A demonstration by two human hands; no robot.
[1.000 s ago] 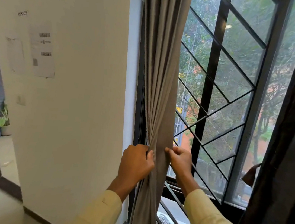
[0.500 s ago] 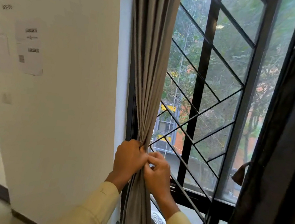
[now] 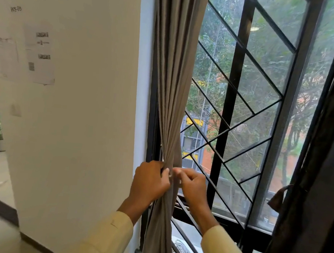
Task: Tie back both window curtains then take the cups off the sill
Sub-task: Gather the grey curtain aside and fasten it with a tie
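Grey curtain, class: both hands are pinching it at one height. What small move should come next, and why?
Probably fasten the tie around the bunch. The left hand grips the gathered grey curtain while the right hand pinches beside it; no finished knot shows.

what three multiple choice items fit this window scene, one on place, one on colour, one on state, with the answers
1. Where do both hands meet on the grey pleated curtain?
A. at its gathered waist
B. at its top
C. at its bottom hem

2. What colour are the person's long sleeves?
A. dark blue
B. pale yellow
C. red

3. How does the grey curtain hang?
A. spread across the glass
B. bunched into a narrow bundle
C. lying on the floor

Answers: 1 A, the left hand and right hand pinch it where the folds narrow. 2 B, both cuffs are pale yellow. 3 B, the black diagonal window grille beside it stands uncovered.
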